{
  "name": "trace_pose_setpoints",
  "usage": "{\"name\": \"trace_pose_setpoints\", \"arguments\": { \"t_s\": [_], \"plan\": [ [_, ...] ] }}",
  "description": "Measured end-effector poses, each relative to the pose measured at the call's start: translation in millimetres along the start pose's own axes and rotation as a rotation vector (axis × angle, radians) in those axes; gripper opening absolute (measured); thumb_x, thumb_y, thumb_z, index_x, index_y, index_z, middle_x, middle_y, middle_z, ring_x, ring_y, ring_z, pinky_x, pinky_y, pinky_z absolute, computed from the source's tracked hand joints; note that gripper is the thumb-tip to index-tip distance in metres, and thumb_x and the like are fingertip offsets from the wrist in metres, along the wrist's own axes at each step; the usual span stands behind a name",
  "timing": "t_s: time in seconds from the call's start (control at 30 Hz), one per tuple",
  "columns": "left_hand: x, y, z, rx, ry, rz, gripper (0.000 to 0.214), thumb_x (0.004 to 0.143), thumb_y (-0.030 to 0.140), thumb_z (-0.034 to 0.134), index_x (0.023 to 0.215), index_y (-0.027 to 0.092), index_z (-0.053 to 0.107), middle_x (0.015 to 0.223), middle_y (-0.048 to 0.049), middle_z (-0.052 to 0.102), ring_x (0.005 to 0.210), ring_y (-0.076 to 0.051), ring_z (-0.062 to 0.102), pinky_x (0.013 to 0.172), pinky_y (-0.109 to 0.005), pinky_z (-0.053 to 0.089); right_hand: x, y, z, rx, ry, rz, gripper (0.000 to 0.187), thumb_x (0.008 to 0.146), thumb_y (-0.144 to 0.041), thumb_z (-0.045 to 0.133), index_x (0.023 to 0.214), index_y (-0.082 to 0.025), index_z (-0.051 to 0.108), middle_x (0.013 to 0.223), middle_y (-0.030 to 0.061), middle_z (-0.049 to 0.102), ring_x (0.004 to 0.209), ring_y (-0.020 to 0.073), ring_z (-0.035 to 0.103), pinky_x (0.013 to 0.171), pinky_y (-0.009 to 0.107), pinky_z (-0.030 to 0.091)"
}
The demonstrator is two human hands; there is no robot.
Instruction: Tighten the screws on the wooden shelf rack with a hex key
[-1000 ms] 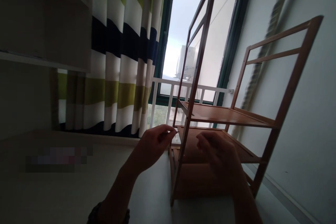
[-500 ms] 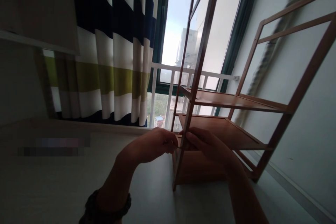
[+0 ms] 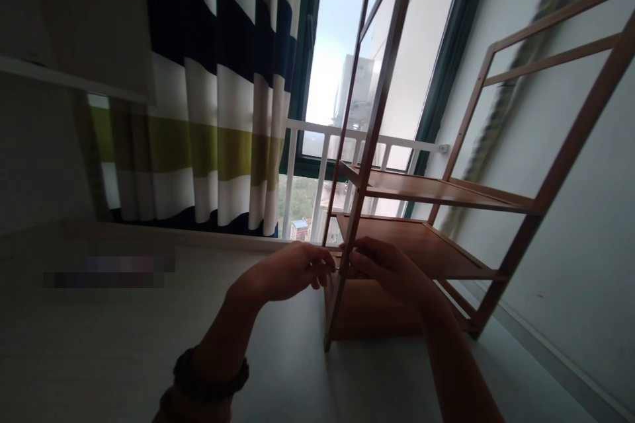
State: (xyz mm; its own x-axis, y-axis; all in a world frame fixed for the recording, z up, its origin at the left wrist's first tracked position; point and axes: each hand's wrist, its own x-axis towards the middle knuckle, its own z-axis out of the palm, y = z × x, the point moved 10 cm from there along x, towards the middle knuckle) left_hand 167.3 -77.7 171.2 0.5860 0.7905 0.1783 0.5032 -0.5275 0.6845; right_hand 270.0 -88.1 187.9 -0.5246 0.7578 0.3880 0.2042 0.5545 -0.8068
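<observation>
A brown wooden shelf rack (image 3: 407, 238) stands in front of me, with several boards between slim uprights. My left hand (image 3: 295, 269) is at the left side of the near left post (image 3: 376, 125), its fingertips pinched on a small thin piece that meets the post; it is too small to name for sure. From the other side, my right hand (image 3: 384, 268) is closed at the same post, level with the middle board's corner. Its fingers are partly hidden behind the wood. A dark braided band (image 3: 211, 377) circles my left wrist.
Behind the rack are a white railing (image 3: 322, 129) and a tall window. A striped curtain (image 3: 233, 99) hangs to the left, beside a cabinet (image 3: 74, 26). A white wall (image 3: 585, 165) runs along the right. The pale floor (image 3: 278, 357) lies below.
My left fingers have loosened and shifted slightly at the small piece by the post. My right hand stays at the post. The view has tilted a little.
</observation>
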Motion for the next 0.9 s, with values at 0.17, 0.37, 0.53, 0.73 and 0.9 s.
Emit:
{"name": "trace_pose_setpoints", "arguments": {
  "t_s": [0.17, 0.37, 0.53, 0.73, 0.9],
  "plan": [
    [-2, 9, -3.6, 0.021, 0.038, 0.011, 0.024, 0.086, 0.027, 0.045, 0.087, 0.019, 0.067, 0.075, -0.0047, 0.069, 0.069, -0.018, 0.064, 0.062, -0.027, 0.047, -2, 2, -2, -0.031, 0.031, -0.005, 0.03, 0.089, -0.035, 0.051, 0.107, -0.015, 0.061, 0.079, 0.0024, 0.059, 0.075, 0.0129, 0.056, 0.071, 0.029, 0.049],
    [-7, 16, -3.0, 0.05, 0.037, 0.004, 0.025, 0.085, 0.026, 0.045, 0.087, 0.018, 0.069, 0.073, -0.0049, 0.069, 0.067, -0.018, 0.064, 0.061, -0.026, 0.047, -2, 3, -3, -0.054, 0.039, -0.008, 0.032, 0.088, -0.038, 0.05, 0.108, -0.015, 0.061, 0.08, 0.0025, 0.06, 0.074, 0.0132, 0.057, 0.069, 0.029, 0.049],
    [-5, 15, -3.3, 0.056, 0.055, 0.034, 0.025, 0.083, 0.021, 0.046, 0.086, 0.018, 0.07, 0.073, -0.0048, 0.069, 0.066, -0.017, 0.063, 0.06, -0.026, 0.048, -2, 3, -5, -0.081, 0.053, -0.001, 0.031, 0.088, -0.039, 0.049, 0.106, -0.016, 0.061, 0.083, 0.0038, 0.062, 0.075, 0.014, 0.058, 0.069, 0.028, 0.048],
    [-3, 13, -4.5, -0.011, 0.052, 0.034, 0.023, 0.083, 0.027, 0.05, 0.086, 0.017, 0.071, 0.073, -0.0049, 0.07, 0.066, -0.017, 0.065, 0.06, -0.027, 0.05, -2, 3, -3, -0.06, 0.036, -0.006, 0.031, 0.089, -0.038, 0.049, 0.107, -0.015, 0.06, 0.084, 0.004, 0.062, 0.078, 0.0146, 0.059, 0.072, 0.03, 0.049],
    [-2, 11, -1.7, -0.05, 0.026, 0.052, 0.023, 0.084, 0.027, 0.049, 0.089, 0.018, 0.07, 0.078, -0.0061, 0.071, 0.066, -0.018, 0.067, 0.059, -0.028, 0.051, -3, 1, -4, -0.042, 0.048, -0.008, 0.031, 0.088, -0.037, 0.05, 0.106, -0.015, 0.061, 0.083, 0.0045, 0.063, 0.077, 0.0151, 0.059, 0.071, 0.03, 0.05]
  ]
}}
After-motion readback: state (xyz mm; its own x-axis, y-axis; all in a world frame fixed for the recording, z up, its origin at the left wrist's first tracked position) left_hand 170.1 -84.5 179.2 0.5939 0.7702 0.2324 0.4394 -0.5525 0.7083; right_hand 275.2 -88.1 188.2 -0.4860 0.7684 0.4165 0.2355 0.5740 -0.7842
